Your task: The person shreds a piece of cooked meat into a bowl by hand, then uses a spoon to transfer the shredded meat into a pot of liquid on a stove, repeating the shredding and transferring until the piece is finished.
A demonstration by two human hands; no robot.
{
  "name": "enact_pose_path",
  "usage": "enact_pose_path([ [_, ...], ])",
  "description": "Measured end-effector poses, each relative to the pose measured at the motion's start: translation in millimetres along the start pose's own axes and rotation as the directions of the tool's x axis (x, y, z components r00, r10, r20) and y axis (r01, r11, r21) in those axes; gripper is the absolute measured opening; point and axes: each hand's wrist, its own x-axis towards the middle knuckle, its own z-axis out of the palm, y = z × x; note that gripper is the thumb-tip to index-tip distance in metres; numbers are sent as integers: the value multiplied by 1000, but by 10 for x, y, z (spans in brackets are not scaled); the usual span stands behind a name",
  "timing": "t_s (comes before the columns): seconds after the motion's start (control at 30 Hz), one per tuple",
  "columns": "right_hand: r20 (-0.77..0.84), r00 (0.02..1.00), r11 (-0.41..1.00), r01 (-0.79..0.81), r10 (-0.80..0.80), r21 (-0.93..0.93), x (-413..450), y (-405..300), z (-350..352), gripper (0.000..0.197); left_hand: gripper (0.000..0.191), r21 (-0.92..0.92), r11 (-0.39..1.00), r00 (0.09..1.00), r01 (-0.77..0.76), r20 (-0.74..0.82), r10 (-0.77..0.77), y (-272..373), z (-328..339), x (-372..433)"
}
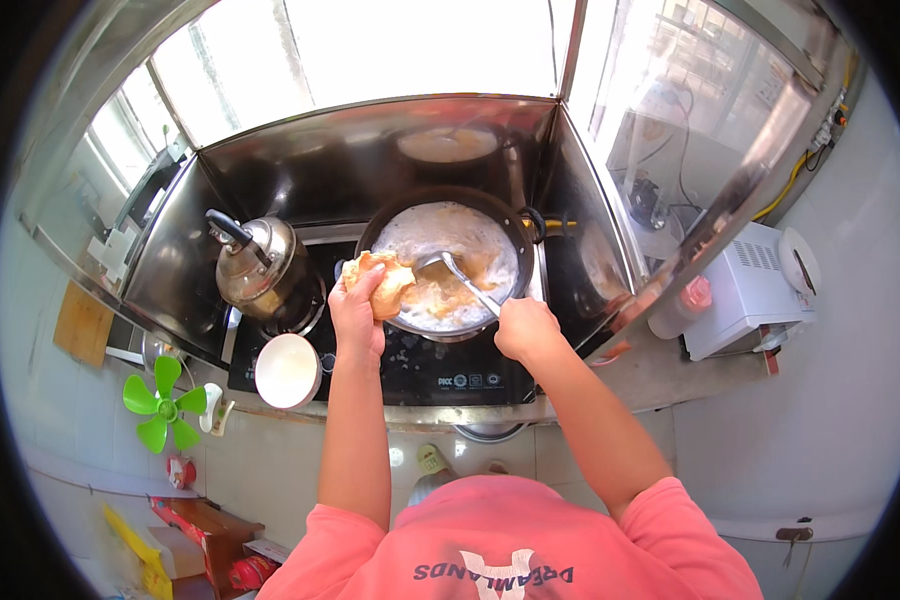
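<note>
My left hand (358, 304) grips a crumpled, golden-tan piece of food (388, 283), perhaps bread or fried dough, over the left rim of a dark wok (523, 255). Pale, foamy liquid with yellowish streaks (442, 232) fills the wok, which sits on a black glass gas stove (427, 367). My right hand (529, 328) is closed around the handle of a metal spatula (469, 283). The spatula's head dips into the liquid near the wok's middle, close to the food in my left hand.
A stainless steel kettle (259, 270) stands on the left burner. Nearer me, a white bowl (288, 371) rests on the stove's front left. Metal splash panels (307, 172) enclose the back and sides. A green fan (166, 409) is at left; a white microwave (750, 274) stands at right.
</note>
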Motion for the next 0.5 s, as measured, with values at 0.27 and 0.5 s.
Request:
enact_pose_path([
  [0.27, -42, 985, 985, -166, 167, 40, 293, -121, 22, 21, 24, -8, 992, 989, 124, 80, -123, -31, -73, 345],
  [0.5, -67, 958, 961, -277, 278, 29, 263, -32, 146, 20, 24, 0, 979, 969, 203, 145, -201, -220, -66, 539],
])
